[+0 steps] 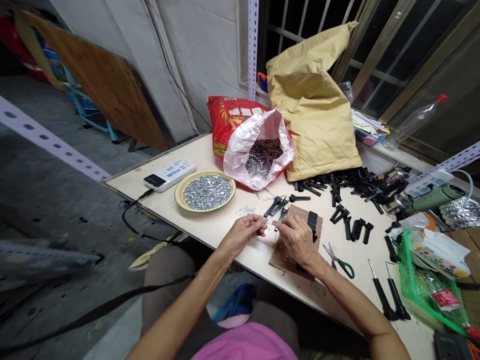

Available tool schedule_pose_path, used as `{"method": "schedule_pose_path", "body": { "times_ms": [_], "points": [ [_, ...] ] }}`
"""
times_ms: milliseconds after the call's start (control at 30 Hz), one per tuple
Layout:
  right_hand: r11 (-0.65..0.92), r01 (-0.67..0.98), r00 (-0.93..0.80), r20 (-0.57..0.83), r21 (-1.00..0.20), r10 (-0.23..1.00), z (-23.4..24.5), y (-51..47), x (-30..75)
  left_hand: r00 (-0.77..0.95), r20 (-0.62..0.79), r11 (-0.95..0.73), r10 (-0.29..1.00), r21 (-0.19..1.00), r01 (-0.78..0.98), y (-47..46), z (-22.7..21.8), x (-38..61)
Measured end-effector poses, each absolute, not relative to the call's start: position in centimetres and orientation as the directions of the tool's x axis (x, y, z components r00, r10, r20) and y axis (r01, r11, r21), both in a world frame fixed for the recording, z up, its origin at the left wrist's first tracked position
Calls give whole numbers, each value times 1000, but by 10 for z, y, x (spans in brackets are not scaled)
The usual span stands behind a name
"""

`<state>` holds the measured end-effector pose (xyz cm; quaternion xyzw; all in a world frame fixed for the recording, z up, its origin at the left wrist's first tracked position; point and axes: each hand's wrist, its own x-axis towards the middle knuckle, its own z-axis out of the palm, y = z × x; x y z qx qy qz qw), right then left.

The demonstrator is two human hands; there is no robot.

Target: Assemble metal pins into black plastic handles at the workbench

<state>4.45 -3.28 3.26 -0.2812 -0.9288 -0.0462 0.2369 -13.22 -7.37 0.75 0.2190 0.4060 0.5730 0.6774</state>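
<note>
My left hand (244, 231) is pinched shut on a thin metal pin at the table's front edge. My right hand (296, 237) rests over a brown board (282, 255), fingers closed on a small black plastic part. The two hands almost meet at the fingertips. Just beyond them lie a few loose black parts (277, 205) and a small scatter of silver nuts (245, 211). A yellow plate (180, 190) of silver nuts stands to the left. Behind it an open pink-white bag (240, 145) holds long metal pins.
A large heap of black parts (352, 182) lies at the back right under a tan paper sack (315, 110). Scissors (339, 262), two black-handled tools (390, 300) and a green basket (412, 290) sit to the right. A white scale (170, 174) with a cable is at the left.
</note>
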Motion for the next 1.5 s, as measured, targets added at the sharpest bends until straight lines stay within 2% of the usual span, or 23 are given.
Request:
{"method": "schedule_pose_path", "body": {
  "times_ms": [100,200,300,367,567,733,800,933,1000,1133,1267,1433,1500],
  "points": [
    [827,558,-720,460,-61,519,31,-36,45,-143,-228,135,963,869,-476,-78,8,-123],
    [819,570,-697,485,-72,528,30,-39,45,-288,-104,34,952,971,-236,-84,7,-115],
    [804,587,-673,498,-89,547,30,-42,45,-404,82,-73,911,997,37,-89,4,-110],
    [799,587,-660,496,-127,564,30,-44,46,-415,133,-100,900,990,100,-91,3,-109],
    [737,590,-587,453,-328,671,27,-50,45,-347,-29,16,938,999,-42,-87,4,-112],
    [617,630,-553,285,-471,783,27,-51,45,-292,-101,83,951,994,-73,-84,4,-115],
    [632,646,-570,280,-429,773,25,-51,45,-263,-130,109,956,990,-95,-83,2,-115],
    [705,674,-618,357,-219,701,19,-50,46,-235,-160,134,959,983,-124,-82,-3,-116],
    [708,671,-624,348,-218,699,17,-50,46,-231,-166,137,959,981,-137,-82,-4,-116],
    [697,653,-619,322,-296,717,17,-50,46,-213,-172,143,962,979,-144,-81,-3,-117],
    [707,671,-631,328,-222,702,17,-50,45,-201,-193,166,960,975,-145,-82,-2,-117],
    [688,692,-629,285,-218,723,16,-50,44,-186,-203,177,961,973,-146,-82,-3,-116],
    [696,695,-640,287,-181,713,17,-50,44,-174,-202,180,964,974,-136,-82,-3,-116]
  ]
}}
